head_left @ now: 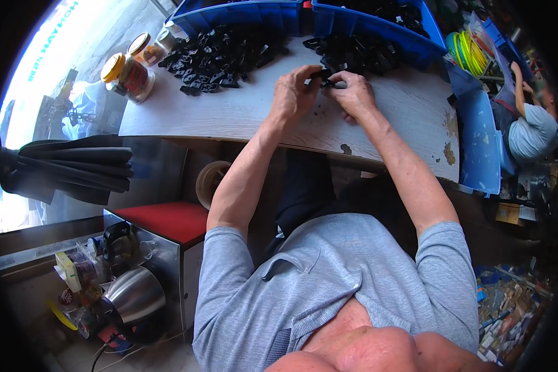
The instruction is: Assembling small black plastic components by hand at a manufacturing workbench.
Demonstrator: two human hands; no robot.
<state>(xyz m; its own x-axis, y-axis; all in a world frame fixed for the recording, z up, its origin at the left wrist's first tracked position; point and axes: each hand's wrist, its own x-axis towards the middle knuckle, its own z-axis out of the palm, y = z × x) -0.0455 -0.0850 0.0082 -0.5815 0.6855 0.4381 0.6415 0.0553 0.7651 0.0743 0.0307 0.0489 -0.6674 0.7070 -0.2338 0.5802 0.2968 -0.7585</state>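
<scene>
Over the far part of the white wood-grain table, my two hands meet at a small black plastic part. My left hand is closed with thumb and forefinger on the part's left side. From the other side, my right hand pinches it between thumb and fingers. Exactly what shape the part has is hidden by my fingers. Beyond my left hand spreads a large heap of black plastic parts. A second, smaller heap of black parts lies just past my right hand.
Two blue bins with black parts line the table's back edge. Lidded jars stand at the left. A blue crate adjoins the right edge. Another person is beyond it. A metal kettle sits lower left.
</scene>
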